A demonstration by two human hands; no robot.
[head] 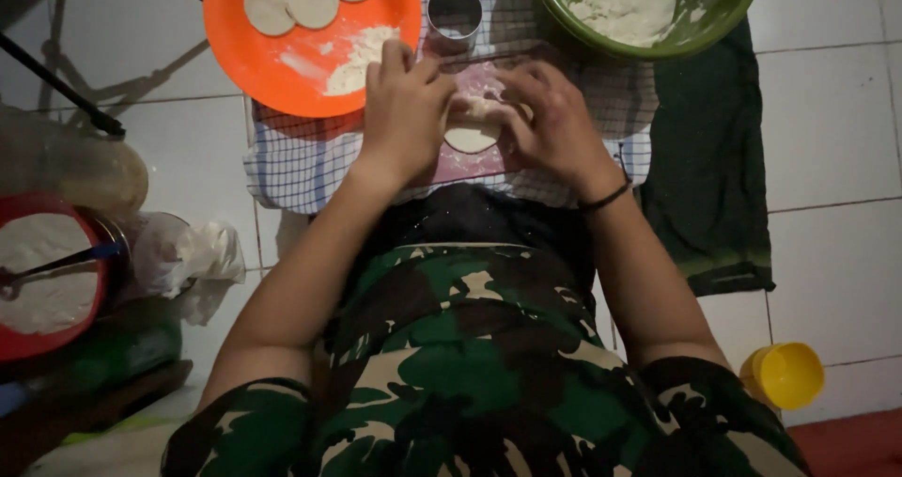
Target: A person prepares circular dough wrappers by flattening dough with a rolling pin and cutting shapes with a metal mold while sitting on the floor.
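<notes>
My left hand [406, 109] and my right hand [554, 120] meet over a small round piece of pale dough [472, 135], both pinching its upper edge. The dough sits above a pink board [470, 162] laid on a blue-checked cloth [301, 162]. My fingers hide the top of the dough. A black band circles my right wrist. My camouflage-patterned top fills the lower part of the view.
An orange plate [282, 63] with flat dough rounds [301, 2] and flour sits at the upper left. A metal ring cutter [455, 12] stands beside it. A green bowl [695, 26] of flour lies upper right on a dark green cloth [714, 176]. A red bowl [47, 275], a plastic bag [193, 256] and a yellow cup [785, 375] rest on the tiled floor.
</notes>
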